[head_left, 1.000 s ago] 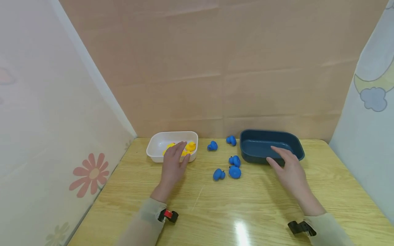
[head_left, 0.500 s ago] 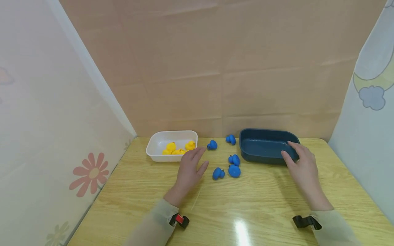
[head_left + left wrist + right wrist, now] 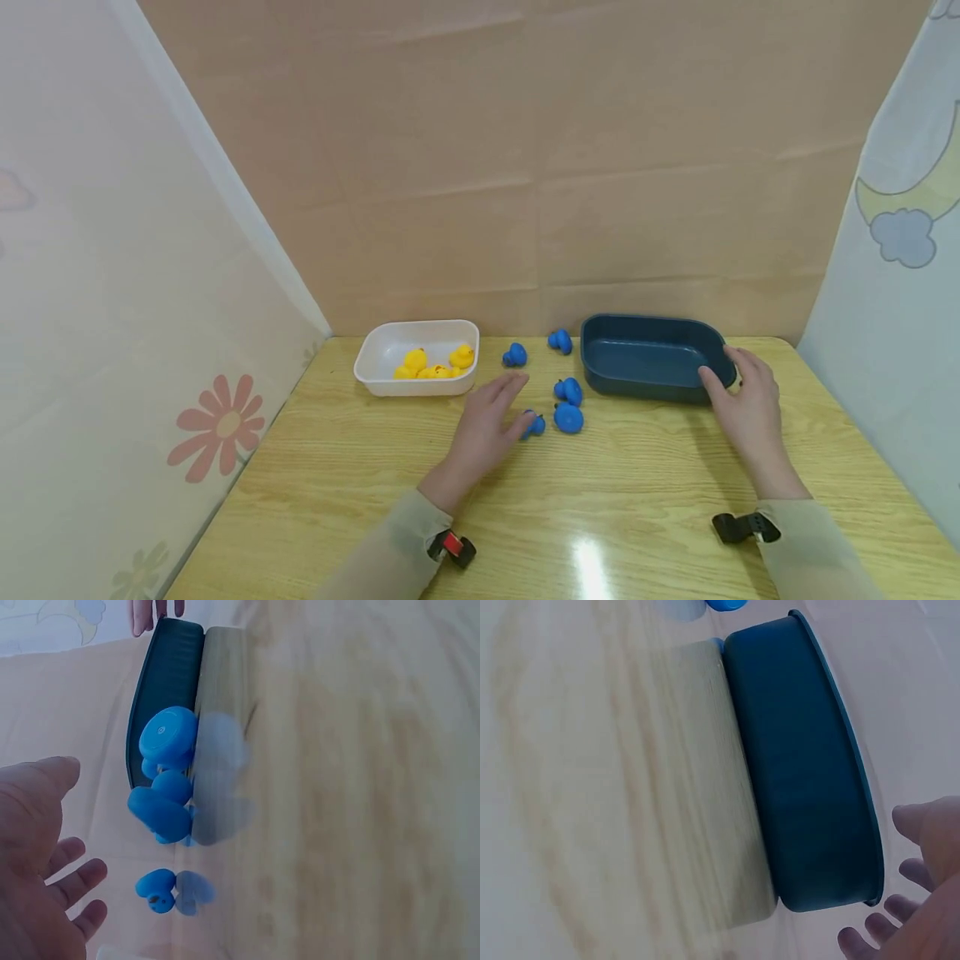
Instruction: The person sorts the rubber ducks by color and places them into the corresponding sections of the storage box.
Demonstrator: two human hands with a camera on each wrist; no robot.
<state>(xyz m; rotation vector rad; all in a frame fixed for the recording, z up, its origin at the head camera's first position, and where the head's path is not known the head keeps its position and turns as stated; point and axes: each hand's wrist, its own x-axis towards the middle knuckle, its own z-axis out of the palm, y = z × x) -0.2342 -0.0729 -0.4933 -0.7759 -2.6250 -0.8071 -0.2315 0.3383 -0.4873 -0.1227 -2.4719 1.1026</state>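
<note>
My left hand [image 3: 483, 429] hovers with loosely extended fingers and holds nothing. Its thumb partly hides a blue toy duck [image 3: 537, 427] in the head view. More blue ducks are scattered to its right and behind, among them a front one [image 3: 568, 418] and one near the back edge [image 3: 560, 341]. In the left wrist view, a blue duck [image 3: 169, 739] appears past the thumb. At the right end of a dark blue tray [image 3: 645, 388] is my right hand [image 3: 750, 408], thumb and fingers spread around the corner. Whether it touches the rim, I cannot tell.
A white tray [image 3: 412, 388] with several yellow rubber ducks [image 3: 416, 360] stands at the back left. Brown paper [image 3: 435, 167] hangs behind the wooden table [image 3: 622, 500]. Printed cloth walls rise on both sides.
My left hand has moved right, from over the white tray to beside the blue ducks. My right hand has shifted right, from the dark tray's front to its right end.
</note>
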